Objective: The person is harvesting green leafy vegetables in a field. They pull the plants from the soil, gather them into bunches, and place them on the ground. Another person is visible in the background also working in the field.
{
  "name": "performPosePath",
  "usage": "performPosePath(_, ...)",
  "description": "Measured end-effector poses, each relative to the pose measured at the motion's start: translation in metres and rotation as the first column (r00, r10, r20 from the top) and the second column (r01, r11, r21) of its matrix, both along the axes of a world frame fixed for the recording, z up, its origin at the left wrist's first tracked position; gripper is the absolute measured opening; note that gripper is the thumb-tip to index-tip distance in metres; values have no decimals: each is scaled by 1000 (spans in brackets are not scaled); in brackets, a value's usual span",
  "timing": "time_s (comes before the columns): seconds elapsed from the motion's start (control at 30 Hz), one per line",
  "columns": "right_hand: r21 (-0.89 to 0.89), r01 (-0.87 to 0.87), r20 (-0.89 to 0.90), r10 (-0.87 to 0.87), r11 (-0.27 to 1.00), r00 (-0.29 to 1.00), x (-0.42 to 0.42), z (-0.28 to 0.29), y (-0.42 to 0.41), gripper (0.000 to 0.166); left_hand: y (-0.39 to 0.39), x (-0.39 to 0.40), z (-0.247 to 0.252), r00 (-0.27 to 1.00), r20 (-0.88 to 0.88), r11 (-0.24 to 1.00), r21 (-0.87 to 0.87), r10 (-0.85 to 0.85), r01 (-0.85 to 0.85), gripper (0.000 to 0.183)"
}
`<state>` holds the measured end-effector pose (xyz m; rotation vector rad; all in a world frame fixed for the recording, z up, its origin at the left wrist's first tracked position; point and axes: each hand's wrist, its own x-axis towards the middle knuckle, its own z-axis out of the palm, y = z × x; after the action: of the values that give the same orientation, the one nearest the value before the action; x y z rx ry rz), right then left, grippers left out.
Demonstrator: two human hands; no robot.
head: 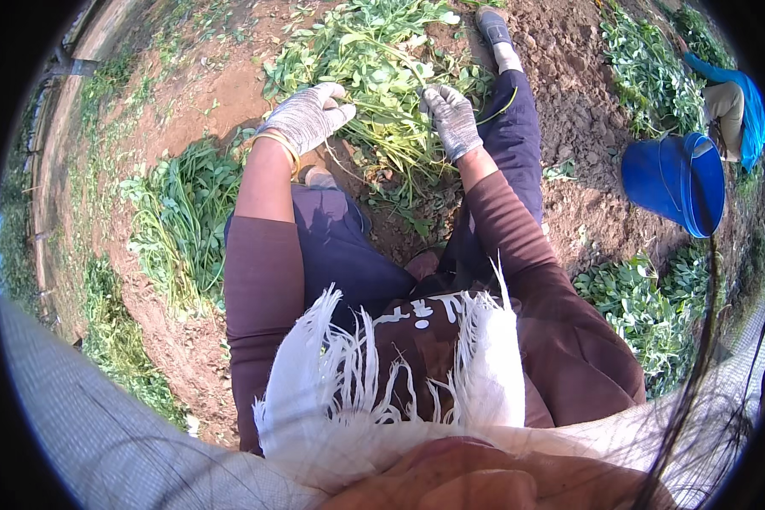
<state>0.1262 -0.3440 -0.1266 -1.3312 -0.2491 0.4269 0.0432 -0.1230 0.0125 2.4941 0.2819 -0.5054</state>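
Observation:
Both my hands wear grey knitted gloves and hang over a pile of cut leafy green plants between my legs. My right hand is closed on a green plant stem, whose lower part curves out to the right. My left hand, with a yellow bangle at its wrist, has its thumb and fingertips near thin stems at the pile's left side; whether it grips one cannot be told. A thin pale root or stem trails below it.
A blue plastic bucket lies tipped at the right. Beyond it crouches a person in a blue top beside leafy plants. Another plant heap lies left of my leg, more plants at the lower right, on bare brown soil.

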Motion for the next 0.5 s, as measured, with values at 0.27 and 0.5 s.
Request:
performPosePath(0.27, -66, 108, 228, -91, 992, 969, -12, 50, -5, 19, -14, 1, -1, 998, 51, 997, -65, -27, 30, 44)
performPosePath(0.5, -219, -83, 412, 170, 972, 895, -42, 62, 16, 30, -31, 14, -18, 933, -9, 583, -778, 361, -233, 39)
